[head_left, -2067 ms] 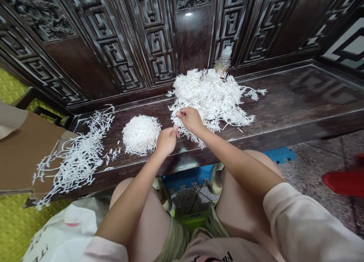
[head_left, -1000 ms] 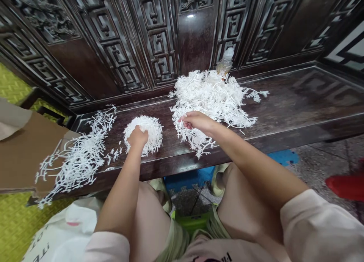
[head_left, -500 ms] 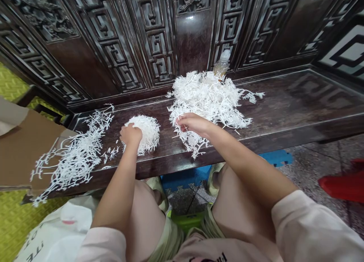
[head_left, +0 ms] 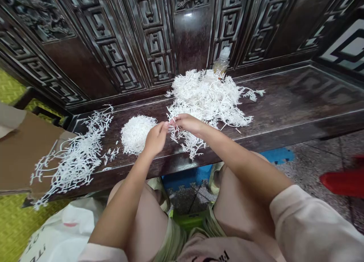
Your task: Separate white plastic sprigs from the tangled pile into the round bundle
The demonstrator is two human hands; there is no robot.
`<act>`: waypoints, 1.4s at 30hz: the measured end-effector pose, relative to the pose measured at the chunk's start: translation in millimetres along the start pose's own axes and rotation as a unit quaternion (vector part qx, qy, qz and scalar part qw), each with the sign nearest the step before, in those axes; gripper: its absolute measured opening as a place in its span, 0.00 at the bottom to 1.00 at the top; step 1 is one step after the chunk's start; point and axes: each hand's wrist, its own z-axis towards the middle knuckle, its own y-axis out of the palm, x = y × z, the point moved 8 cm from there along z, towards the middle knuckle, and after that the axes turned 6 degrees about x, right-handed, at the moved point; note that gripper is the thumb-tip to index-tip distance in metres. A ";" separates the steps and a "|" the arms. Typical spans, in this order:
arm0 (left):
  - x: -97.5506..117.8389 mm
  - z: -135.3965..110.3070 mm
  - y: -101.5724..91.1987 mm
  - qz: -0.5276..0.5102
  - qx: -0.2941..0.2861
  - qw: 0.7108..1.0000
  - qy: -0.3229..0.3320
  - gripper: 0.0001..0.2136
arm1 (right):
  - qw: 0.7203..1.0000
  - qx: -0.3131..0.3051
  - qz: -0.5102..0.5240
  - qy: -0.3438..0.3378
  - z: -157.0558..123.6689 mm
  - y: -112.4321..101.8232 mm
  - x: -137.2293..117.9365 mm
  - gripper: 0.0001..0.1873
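Both hands – left hand (head_left: 155,138), right hand (head_left: 186,124) – pinch one white plastic branch (head_left: 187,140) with their fingers, beside the big pile (head_left: 207,97).

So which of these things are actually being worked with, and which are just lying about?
In use: left hand and right hand, both pinching a white sprig; big white heap; small round heap; loose stalks; bench.
Lying about: bottle; cardboard; white bag; red thing.
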 end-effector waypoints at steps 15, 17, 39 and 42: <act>-13.1 1.4 23.1 -0.215 0.006 0.974 -0.068 0.19 | 0.999 0.028 -0.042 -0.007 3.4 4.3 10.1 0.11; -17.0 1.1 26.2 -0.250 0.012 0.964 -0.091 0.21 | 1.000 0.011 -0.012 0.002 3.9 8.9 12.9 0.10; -16.0 -18.1 38.9 -0.469 0.094 0.840 -0.257 0.25 | 0.975 -0.040 0.206 -0.069 0.5 18.3 -6.6 0.09; -15.8 -13.3 40.6 -0.478 0.084 0.843 -0.232 0.24 | 0.976 -0.043 0.205 -0.060 -0.5 23.0 -2.7 0.09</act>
